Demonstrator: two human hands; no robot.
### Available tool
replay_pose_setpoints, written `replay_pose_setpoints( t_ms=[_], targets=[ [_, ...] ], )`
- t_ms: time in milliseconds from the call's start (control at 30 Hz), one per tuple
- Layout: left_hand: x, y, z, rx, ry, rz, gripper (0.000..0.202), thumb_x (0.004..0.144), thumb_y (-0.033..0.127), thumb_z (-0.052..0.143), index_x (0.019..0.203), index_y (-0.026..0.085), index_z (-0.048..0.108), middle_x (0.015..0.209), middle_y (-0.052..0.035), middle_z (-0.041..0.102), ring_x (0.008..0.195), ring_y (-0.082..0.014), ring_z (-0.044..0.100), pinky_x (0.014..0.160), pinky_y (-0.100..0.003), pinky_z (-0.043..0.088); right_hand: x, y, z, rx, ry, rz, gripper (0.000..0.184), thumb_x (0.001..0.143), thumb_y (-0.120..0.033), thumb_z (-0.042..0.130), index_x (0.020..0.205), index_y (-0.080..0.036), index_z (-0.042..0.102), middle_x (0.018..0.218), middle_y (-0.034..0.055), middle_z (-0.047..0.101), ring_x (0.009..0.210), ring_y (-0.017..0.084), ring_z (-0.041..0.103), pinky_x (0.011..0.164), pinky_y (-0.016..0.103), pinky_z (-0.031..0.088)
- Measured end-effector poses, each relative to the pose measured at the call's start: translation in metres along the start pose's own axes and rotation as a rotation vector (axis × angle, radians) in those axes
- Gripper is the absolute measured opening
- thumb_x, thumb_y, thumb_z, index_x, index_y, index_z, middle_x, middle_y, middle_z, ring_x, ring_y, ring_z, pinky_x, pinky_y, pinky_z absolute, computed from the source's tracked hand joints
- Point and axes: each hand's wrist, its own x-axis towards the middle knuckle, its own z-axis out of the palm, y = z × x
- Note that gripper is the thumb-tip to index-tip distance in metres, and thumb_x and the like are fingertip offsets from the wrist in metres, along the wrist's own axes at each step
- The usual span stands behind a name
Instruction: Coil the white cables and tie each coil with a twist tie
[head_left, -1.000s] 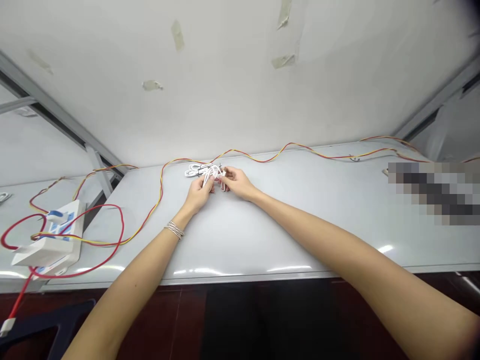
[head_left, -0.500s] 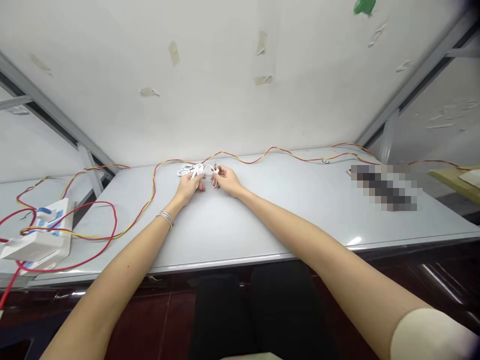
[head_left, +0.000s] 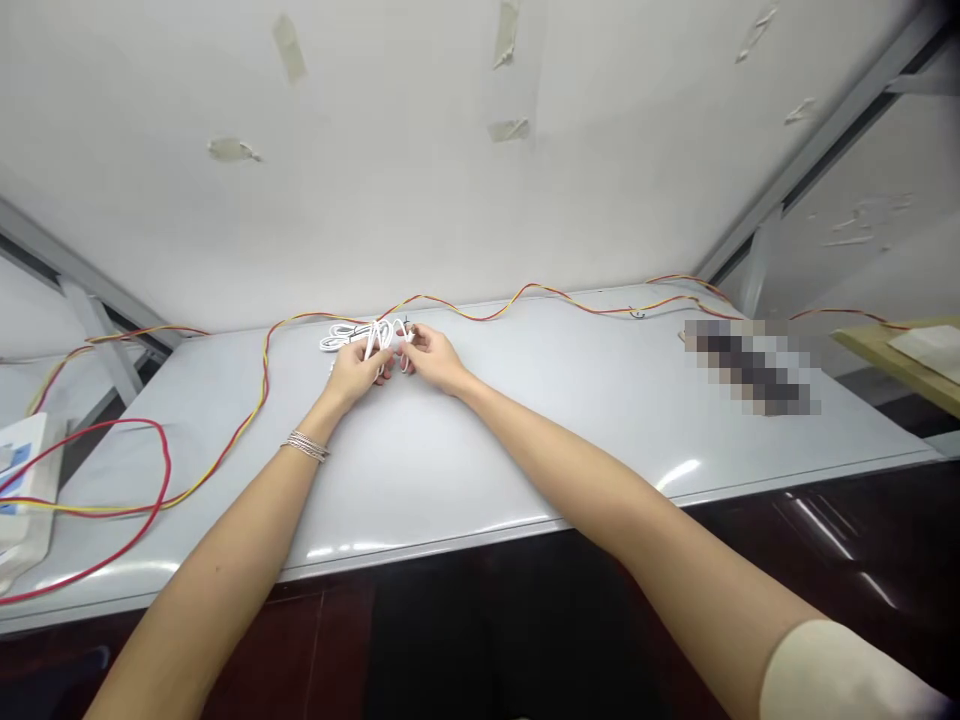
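At the left of the table [head_left: 420, 470], a strip [head_left: 30, 540] is cut off; at its right, 1 item [head_left: 750, 370] is masked. Near its back edge, white cable [head_left: 381, 335] is gripped by the left hand [head_left: 356, 372], nearly closed, and pinched (where exactly is unclear) by the right hand's [head_left: 436, 360] fingertips. Since 0.5 s ago, both hands have been brought closer together.

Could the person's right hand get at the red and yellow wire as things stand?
Probably yes: the red and yellow wire lies just beyond the right hand. That hand seems to be pinching the white cable, though, so might need freeing first.
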Motion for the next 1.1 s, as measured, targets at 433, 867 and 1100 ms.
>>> replay_pose_setpoints(
  t_ms=[433,867,1100],
  targets=[
    [-0.002,-0.003,0.002,0.043,0.132,0.076,0.04,0.062,0.039,0.086,0.083,0.018,0.059,0.073,-0.001,0.065,0.046,-0.0088,0.052,0.037,-0.021,0.042,-0.006,-0.015,0.003,0.188,0.036,0.132,0.023,0.089,-0.009,0.067,0.11,-0.017,0.06,0.076,-0.0014,0.07,0.07,0.015,0.071,0.072,0.033,0.064],
    [-0.005,-0.003,-0.002,-0.069,0.011,0.114,0.041,0.061,0.031,0.082,0.089,0.017,0.055,0.07,0.001,0.062,0.055,-0.0128,0.061,0.043,-0.021,0.043,-0.014,-0.02,-0.004,-0.016,0.032,0.118,0.012,0.087,-0.018,0.074,0.095,-0.016,0.066,0.067,-0.0034,0.064,0.059,0.01,0.06,0.061,0.023,0.053],
    [-0.005,-0.001,-0.003,-0.083,-0.003,0.098,0.035,0.063,0.028,0.076,0.089,0.019,0.054,0.067,0.003,0.06,0.053,-0.0127,0.061,0.044,-0.022,0.045,-0.017,-0.029,-0.002,-0.09,0.037,0.148,0.002,0.093,-0.017,0.065,0.093,-0.016,0.063,0.067,-0.0034,0.06,0.056,0.01,0.058,0.059,0.025,0.052]
  ],
)
